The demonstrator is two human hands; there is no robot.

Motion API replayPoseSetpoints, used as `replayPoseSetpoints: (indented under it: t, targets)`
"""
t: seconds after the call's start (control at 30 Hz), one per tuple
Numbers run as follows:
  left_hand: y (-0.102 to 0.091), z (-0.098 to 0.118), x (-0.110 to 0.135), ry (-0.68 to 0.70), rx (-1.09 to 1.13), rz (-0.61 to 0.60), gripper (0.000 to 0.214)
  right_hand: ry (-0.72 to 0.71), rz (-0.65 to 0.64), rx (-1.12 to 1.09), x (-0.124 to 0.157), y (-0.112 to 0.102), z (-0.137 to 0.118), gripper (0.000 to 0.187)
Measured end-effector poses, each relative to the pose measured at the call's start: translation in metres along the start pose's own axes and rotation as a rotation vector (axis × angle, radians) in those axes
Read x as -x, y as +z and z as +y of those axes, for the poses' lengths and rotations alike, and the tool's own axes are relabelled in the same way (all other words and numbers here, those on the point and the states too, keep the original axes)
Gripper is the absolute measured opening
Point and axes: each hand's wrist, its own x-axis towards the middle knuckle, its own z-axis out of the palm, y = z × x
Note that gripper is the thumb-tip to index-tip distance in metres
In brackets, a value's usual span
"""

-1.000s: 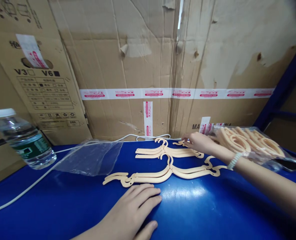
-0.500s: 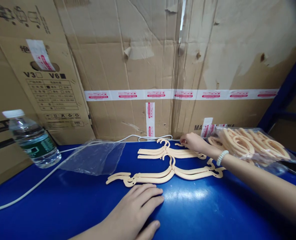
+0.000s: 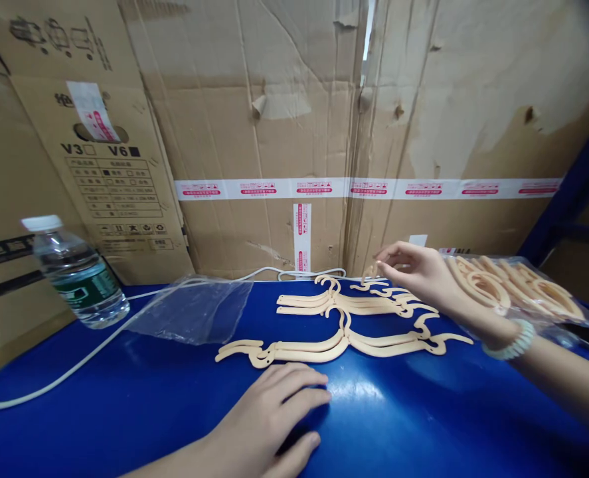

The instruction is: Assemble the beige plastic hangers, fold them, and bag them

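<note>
Pinching 1 beige piece (image 3: pixel 370 272), right hand (image 3: pixel 426 275) hovers; left hand (image 3: pixel 269 415) lies spread near 2 hangers (image 3: pixel 308 356).

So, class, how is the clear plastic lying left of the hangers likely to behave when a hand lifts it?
The clear plastic would probably flop and crumple, since it looks thin and wrinkled. It is likely light for its size, as the blue tabletop shows through it. It may feel slippery, given its shiny look.
</note>
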Motion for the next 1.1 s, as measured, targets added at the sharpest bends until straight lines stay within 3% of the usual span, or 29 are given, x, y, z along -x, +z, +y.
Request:
replayPoseSetpoints:
  t: [0.1,0.2,0.3,0.43,0.5,0.7,0.8,0.87,0.93,1.0,1.1]
  targets:
    - [0.001,0.01,-0.003,-0.175,0.347,0.045,0.034,0.034,-0.062,-0.404,0.027,0.009,-0.034,0.02]
    - [0.009,0.013,-0.005,-0.382,0.813,0.014,0.034,-0.057,-0.13,-0.54,0.057,0.025,-0.064,0.012]
    - [0.015,0.013,-0.007,-0.51,1.15,0.031,0.042,-0.299,-0.239,-0.462,0.079,0.037,-0.084,0.009]
    - [0.015,0.019,-0.011,-0.641,1.395,0.092,0.04,-0.771,-0.394,-0.179,0.087,0.043,-0.096,0.019]
    - [0.012,0.022,-0.012,-0.667,1.461,0.123,0.039,-0.849,-0.38,-0.123,0.086,0.045,-0.097,0.025]
    - [0.003,0.021,-0.015,-0.706,1.396,0.297,0.029,-0.833,-0.398,-0.076,0.084,0.042,-0.098,0.019]
    - [0.002,0.017,-0.017,-0.715,1.349,0.368,0.032,-0.74,-0.399,-0.07,0.073,0.038,-0.086,0.019]
    - [0.0,0.014,-0.018,-0.731,1.324,0.424,0.034,-0.639,-0.288,-0.033,0.058,0.036,-0.065,0.019]
    - [-0.001,0.012,-0.019,-0.765,1.299,0.481,0.036,-0.474,-0.256,0.177,0.041,0.035,-0.035,0.015]
    - [-0.002,0.009,-0.018,-0.801,1.277,0.526,0.038,-0.251,-0.378,0.352,0.028,0.035,-0.004,0.011]
    - [-0.001,0.003,-0.016,-0.807,1.245,0.57,0.038,-0.159,-0.425,0.38,0.022,0.038,0.027,0.008]
